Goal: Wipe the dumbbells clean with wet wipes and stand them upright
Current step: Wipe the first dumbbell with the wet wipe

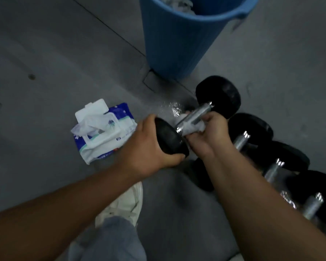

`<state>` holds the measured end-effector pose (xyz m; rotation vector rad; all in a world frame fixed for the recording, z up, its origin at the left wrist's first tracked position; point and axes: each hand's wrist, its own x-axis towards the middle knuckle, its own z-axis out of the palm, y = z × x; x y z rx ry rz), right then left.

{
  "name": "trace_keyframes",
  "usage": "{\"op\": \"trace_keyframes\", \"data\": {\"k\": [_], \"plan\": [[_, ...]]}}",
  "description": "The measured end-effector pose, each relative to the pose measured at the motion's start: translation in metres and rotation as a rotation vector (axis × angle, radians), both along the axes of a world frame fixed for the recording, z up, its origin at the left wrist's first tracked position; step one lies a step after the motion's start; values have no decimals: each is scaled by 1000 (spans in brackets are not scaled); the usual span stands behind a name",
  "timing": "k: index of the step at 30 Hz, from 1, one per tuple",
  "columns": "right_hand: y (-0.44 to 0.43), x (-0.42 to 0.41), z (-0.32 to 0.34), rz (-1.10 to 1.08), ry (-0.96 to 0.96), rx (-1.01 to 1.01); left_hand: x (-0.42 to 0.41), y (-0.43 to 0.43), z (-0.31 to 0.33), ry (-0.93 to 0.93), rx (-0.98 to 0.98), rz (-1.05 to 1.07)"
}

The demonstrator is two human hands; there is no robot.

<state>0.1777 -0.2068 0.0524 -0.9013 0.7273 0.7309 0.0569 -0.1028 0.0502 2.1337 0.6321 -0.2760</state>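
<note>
Head view: mid-wipe, our left hand (149, 149) grips the dumbbell's (219, 96) seven-o'clock head, right hand (214, 135) clasps a wet wipe (193, 128) round its handle; next we upend it.

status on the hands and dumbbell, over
Left hand grips near head of dumbbell. Right hand holds wet wipe round chrome handle. Dumbbell not yet upright. Nothing in the way; other dumbbells lie alongside, right.

Wipes pack (104, 129) left of held dumbbell (199, 117), bucket (177, 44) behind, dumbbells (271, 157) right
</note>
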Motion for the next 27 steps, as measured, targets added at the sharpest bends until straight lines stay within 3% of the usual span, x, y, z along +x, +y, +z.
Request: {"op": "trace_keyframes", "data": {"k": [7, 13, 19, 27], "plan": [[-49, -77, 70, -254, -102, 158, -26, 32, 61, -131, -12, -488], [-110, -171, 88, -559, 57, 197, -57, -4, 80, -287, 102, -862], [-164, -225, 31, -706, 290, 235, -80, -54, 36, -139, 152, -1050], [-202, -228, -27, -826, 493, 98, -46, -110, -9, 18, 249, -1290]]}}
